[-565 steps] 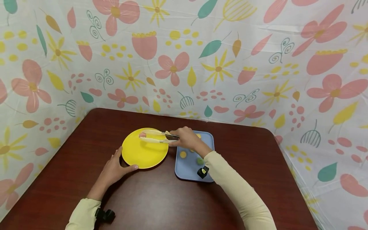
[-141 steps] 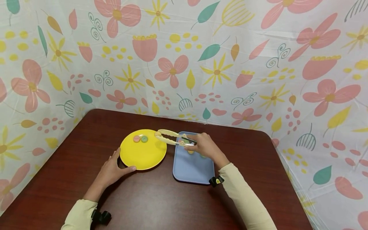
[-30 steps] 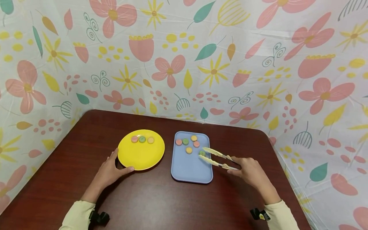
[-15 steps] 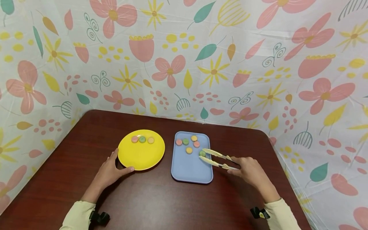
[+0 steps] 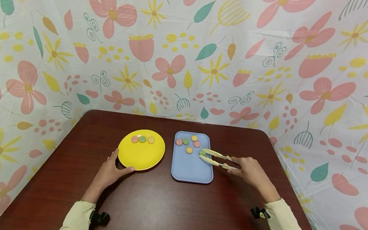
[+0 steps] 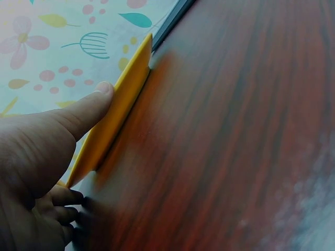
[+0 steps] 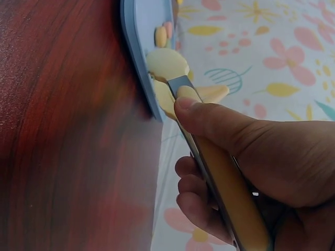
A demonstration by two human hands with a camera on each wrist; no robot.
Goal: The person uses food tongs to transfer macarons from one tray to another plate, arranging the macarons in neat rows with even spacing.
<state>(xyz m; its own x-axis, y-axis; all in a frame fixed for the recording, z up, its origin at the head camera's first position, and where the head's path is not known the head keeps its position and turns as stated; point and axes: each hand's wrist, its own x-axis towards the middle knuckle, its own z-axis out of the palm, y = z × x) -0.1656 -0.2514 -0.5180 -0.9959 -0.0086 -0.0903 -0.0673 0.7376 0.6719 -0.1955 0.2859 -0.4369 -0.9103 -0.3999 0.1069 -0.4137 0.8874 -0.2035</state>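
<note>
My left hand point(image 5: 110, 171) holds the near left rim of a yellow plate point(image 5: 141, 158), thumb and fingers spread along its edge. Pink, green and yellow macarons point(image 5: 150, 140) sit in a row on its far part. In my right hand point(image 5: 253, 172) is a pair of tongs point(image 5: 210, 161) with cream tips, reaching left over the right side of a blue tray point(image 5: 191, 171). Their parted tips straddle a green macaron point(image 5: 202, 153); firm contact is hard to tell. The right wrist view shows the thumb on one arm of the tongs point(image 7: 225, 188) and fingers curled beneath.
Several more macarons point(image 5: 188, 150) in pink, green and yellow lie on the far half of the tray. Plate and tray stand apart on a dark wooden table point(image 5: 161, 198). A flowered cloth point(image 5: 172, 92) hangs behind the table's far edge and at both sides.
Earlier, the tongs carried a pink macaron, then a yellow one, over the plate; both now lie there beside a green one. The tongs have come back right to the tray, nearly still lately.
</note>
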